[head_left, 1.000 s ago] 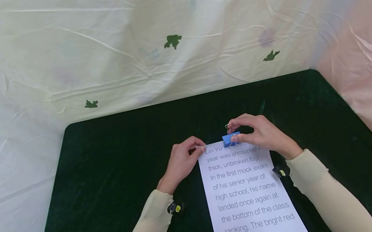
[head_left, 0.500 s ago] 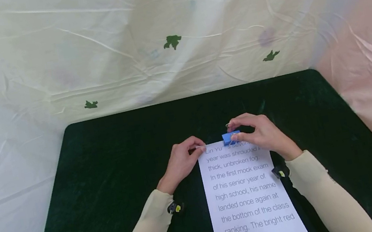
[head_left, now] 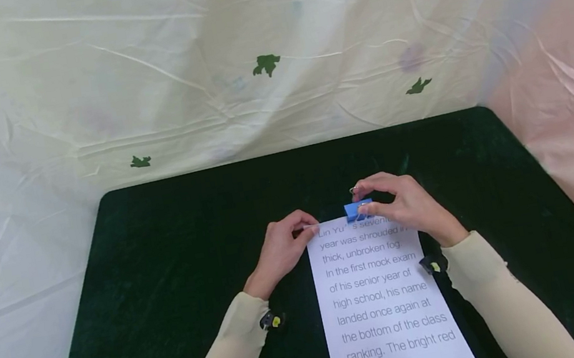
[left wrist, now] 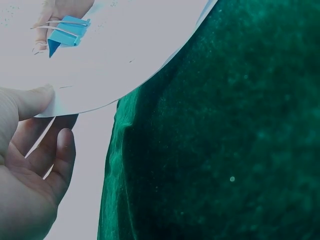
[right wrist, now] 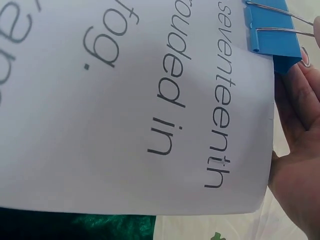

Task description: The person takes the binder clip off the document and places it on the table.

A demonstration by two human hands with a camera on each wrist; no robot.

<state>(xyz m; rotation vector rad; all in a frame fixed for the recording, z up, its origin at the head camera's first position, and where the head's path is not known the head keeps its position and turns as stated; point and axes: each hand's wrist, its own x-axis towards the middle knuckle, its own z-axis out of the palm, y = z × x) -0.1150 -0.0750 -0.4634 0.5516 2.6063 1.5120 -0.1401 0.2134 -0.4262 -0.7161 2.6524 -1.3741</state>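
Observation:
A stack of white printed paper point(head_left: 384, 302) lies on a dark green table point(head_left: 175, 261). A blue binder clip point(head_left: 358, 209) sits on the paper's top edge, its wire handles squeezed together between the thumb and fingers of my right hand point(head_left: 402, 204). The clip point(right wrist: 267, 30) and the paper point(right wrist: 125, 110) fill the right wrist view. My left hand point(head_left: 284, 249) pinches the paper's top left corner and holds it slightly raised. In the left wrist view the left thumb point(left wrist: 27, 102) lies on the corner of the paper point(left wrist: 115, 55), with the clip point(left wrist: 67, 32) beyond.
A cream cloth with green leaf prints point(head_left: 223, 69) hangs behind and beside the table. The table's far edge point(head_left: 288, 152) runs close behind my hands. Dark tabletop stretches to the left and right of the paper.
My right hand and the clip have shifted very slightly up; the paper and left hand stay as they were.

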